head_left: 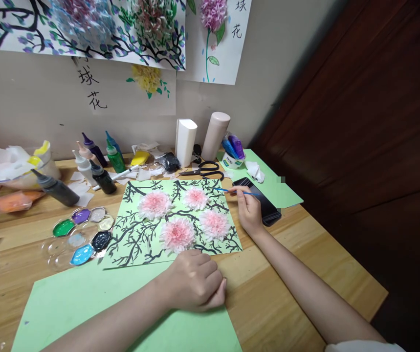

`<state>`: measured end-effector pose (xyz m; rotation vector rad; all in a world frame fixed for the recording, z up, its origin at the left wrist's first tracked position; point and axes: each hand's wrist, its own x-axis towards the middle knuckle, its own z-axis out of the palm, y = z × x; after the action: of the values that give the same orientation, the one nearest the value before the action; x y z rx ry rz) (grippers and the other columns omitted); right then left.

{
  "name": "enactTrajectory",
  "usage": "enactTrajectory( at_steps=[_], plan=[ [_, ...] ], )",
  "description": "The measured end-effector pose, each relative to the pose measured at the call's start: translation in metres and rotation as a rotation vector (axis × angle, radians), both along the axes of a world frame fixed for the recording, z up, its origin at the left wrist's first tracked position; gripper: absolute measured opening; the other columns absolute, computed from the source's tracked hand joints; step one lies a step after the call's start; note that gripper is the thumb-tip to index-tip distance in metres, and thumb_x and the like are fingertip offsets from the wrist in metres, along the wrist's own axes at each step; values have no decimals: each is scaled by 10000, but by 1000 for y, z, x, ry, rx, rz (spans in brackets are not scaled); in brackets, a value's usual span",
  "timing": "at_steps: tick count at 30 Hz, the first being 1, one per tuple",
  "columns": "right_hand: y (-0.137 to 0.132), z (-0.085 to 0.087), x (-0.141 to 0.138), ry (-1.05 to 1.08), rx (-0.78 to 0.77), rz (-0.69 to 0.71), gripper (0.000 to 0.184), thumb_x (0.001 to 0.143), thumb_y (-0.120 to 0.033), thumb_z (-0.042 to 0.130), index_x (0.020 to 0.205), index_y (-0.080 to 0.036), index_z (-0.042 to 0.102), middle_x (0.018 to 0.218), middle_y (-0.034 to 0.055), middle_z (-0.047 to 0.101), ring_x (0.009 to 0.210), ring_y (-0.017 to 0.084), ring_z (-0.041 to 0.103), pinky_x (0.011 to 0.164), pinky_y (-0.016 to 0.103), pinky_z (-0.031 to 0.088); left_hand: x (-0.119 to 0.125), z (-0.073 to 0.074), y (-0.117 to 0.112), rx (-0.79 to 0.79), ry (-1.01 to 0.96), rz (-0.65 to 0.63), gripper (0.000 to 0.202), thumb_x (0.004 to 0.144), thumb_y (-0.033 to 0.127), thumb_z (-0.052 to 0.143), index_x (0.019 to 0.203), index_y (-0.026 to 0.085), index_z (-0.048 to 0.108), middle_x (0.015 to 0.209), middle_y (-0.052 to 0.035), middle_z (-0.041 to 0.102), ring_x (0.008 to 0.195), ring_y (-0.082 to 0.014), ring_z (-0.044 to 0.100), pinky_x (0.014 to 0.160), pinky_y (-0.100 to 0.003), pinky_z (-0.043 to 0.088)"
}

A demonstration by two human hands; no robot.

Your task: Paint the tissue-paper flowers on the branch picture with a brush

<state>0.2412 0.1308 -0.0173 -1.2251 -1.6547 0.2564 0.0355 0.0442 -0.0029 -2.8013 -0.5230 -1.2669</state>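
Observation:
My right hand (249, 210) pinches a thin blue paintbrush (248, 192), its tip over the upper right corner of a light green sheet (128, 222). Black branches are painted across that sheet, with several pink-and-white paper flowers (178, 234) fixed on it. My left hand (197, 281) is curled into a fist at the sheet's front edge, nothing visible in it. Beneath my left forearm lies a second, plain green sheet (74, 303). Left of the painting stands a clear palette (57, 249) with purple, green, blue, black and pale paints in its wells.
A black phone (268, 208) lies under and beside my right hand. Black-handled scissors (204, 171), paint bottles (114, 155), a white container (186, 142) and a beige bottle (215, 136) line the back. Finished flower pictures (213, 58) hang on the wall.

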Motion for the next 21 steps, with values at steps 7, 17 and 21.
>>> enactTrajectory(
  at_steps=[7, 17, 21],
  plan=[
    [1, -1, 0, 1, -18, -1, 273, 952, -307, 352, 906, -204, 600, 910, 64, 643, 839, 178, 617, 771, 337, 493, 0, -1, 0, 9, 21, 4, 314, 824, 176, 428, 510, 188, 414, 451, 22, 407, 416, -110, 344, 404, -278, 220],
    [-1, 0, 1, 44, 28, -23, 290, 954, -318, 340, 911, -200, 602, 896, 67, 645, 831, 178, 611, 767, 338, 489, 0, -1, 0, 12, 9, 3, 318, 823, 171, 421, 505, 187, 414, 448, 20, 407, 411, -112, 341, 401, -281, 221],
    [0, -1, 1, 44, 21, -18, 294, 954, -324, 342, 887, -201, 600, 875, 63, 645, 810, 175, 614, 757, 336, 489, 0, -1, 0, 16, 24, 7, 318, 829, 180, 422, 512, 192, 409, 451, 23, 398, 416, -113, 334, 400, -280, 226]
  ],
)
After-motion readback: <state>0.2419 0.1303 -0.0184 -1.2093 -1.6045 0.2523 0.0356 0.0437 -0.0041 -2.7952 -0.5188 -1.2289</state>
